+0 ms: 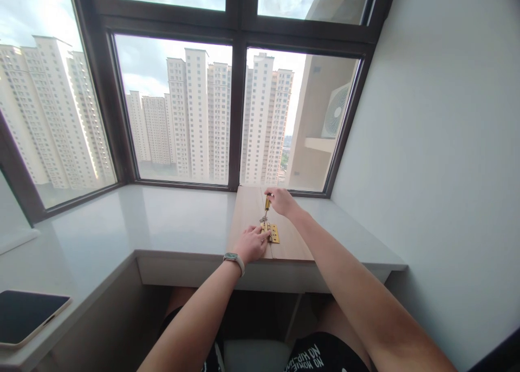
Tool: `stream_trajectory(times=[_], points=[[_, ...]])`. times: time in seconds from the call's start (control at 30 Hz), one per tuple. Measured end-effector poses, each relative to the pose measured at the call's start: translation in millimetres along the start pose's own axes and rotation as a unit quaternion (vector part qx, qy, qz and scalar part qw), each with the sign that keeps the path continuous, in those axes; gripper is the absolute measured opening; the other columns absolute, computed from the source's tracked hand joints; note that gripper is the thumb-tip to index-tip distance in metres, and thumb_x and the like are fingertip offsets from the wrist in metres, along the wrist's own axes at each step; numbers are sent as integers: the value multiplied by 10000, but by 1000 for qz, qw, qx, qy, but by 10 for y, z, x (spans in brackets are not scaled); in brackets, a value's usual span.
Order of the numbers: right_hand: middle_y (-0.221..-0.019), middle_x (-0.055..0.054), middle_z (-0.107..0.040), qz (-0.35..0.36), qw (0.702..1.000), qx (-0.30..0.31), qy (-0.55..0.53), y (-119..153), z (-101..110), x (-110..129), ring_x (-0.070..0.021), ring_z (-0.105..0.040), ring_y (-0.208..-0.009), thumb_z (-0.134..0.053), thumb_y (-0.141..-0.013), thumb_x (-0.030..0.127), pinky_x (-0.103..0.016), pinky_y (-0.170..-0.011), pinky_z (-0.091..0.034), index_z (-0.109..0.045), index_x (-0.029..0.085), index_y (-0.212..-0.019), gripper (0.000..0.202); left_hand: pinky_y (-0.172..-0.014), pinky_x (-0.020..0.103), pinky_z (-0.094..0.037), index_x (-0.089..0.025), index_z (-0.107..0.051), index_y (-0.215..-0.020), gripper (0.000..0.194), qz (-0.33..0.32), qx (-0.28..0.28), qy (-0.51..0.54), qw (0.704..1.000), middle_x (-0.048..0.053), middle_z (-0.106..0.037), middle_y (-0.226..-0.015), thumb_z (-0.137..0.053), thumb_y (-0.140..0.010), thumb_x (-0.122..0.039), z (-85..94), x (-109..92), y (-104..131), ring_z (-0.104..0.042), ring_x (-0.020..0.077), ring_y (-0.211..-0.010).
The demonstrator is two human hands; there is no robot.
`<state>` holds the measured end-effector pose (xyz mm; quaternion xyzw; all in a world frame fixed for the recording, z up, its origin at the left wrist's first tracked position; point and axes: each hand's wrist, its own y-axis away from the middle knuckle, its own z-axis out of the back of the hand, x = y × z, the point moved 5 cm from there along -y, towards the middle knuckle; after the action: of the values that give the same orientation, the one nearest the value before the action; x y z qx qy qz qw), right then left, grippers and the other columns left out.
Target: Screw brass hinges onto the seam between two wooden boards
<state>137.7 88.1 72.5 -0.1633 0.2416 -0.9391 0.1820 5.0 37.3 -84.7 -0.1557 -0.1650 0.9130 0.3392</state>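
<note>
My right hand is closed around the yellow handle of a screwdriver, held nearly upright with its tip down at the upper left of a brass-coloured hinge. The hinge lies flat across the seam between two light wooden boards. My left hand rests on the boards with its fingers stretched out, the fingertips pressing on the hinge's left leaf and covering part of it. Several small screws lie in a little heap just beyond the hinge. Where the screwdriver tip meets the metal is too small to make out.
The boards lie on a white windowsill counter in front of dark-framed windows. A tablet sits at the near left end of the counter. On the right rises a white wall. A watch is on my left wrist.
</note>
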Motion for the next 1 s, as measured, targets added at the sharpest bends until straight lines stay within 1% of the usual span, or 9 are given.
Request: stream_trajectory(times=[0.1,0.23,0.3,0.4,0.47,0.63,0.77,1.0], points=[[-1075,-48,-761,9,1000,-4,0,14,13,36,-189,-684,-974,-579,-972,114,-264,-880,-450,-722,238,-1155,264,-1082,477,-434,-353,-540,-1492,457,0,-3,1,1000,84,-557,-1467,-403,-1058,-396,4,0,2,-490,306,-1281],[-1022,-44,-724,19,1000,-7,11,42,18,106,-175,-650,-904,-602,-988,185,-260,-842,-433,-714,229,-1075,149,-1077,469,-439,-362,-547,-1484,451,-2,-6,3,1000,77,-574,-1439,-406,-1057,-396,13,-7,4,-494,302,-1275],[-1001,-42,-706,19,1000,-14,17,52,17,129,-167,-635,-864,-606,-994,217,-260,-826,-427,-710,226,-1059,123,-1077,471,-441,-366,-549,-1481,450,-2,-9,4,1000,72,-580,-1431,-403,-1057,-401,16,-11,3,-493,304,-1277],[-987,-43,-696,18,999,-21,16,53,11,138,-163,-630,-844,-616,-992,225,-261,-817,-427,-716,219,-1016,104,-1079,477,-441,-370,-550,-1481,450,-5,-10,5,1000,67,-580,-1434,-400,-1058,-406,17,-15,1,-488,308,-1284],[-1001,-46,-707,23,1000,-20,8,44,5,136,-164,-640,-856,-622,-983,201,-261,-826,-435,-724,214,-985,102,-1080,482,-441,-368,-550,-1483,453,-3,-8,4,1000,69,-573,-1449,-398,-1058,-406,16,-12,0,-486,311,-1287],[-1032,-55,-762,38,999,-1,-5,21,-6,108,-186,-686,-944,-605,-971,122,-264,-859,-453,-743,215,-1058,187,-1083,482,-439,-366,-539,-1495,461,1,-5,8,1000,74,-554,-1475,-397,-1059,-410,10,4,0,-477,307,-1305],[-1039,-53,-778,36,999,8,-4,19,-9,74,-191,-700,-937,-606,-970,119,-261,-836,-460,-745,219,-1107,220,-1087,500,-433,-371,-535,-1495,462,2,-2,7,1000,70,-542,-1494,-393,-1058,-420,-9,17,-8,-468,315,-1316],[-1005,-49,-769,25,1000,-9,10,40,6,114,-187,-685,-905,-630,-963,153,-261,-819,-446,-733,231,-1104,191,-1086,512,-436,-383,-535,-1489,457,3,-4,10,1000,64,-542,-1498,-387,-1060,-437,-26,32,-15,-476,319,-1306]])
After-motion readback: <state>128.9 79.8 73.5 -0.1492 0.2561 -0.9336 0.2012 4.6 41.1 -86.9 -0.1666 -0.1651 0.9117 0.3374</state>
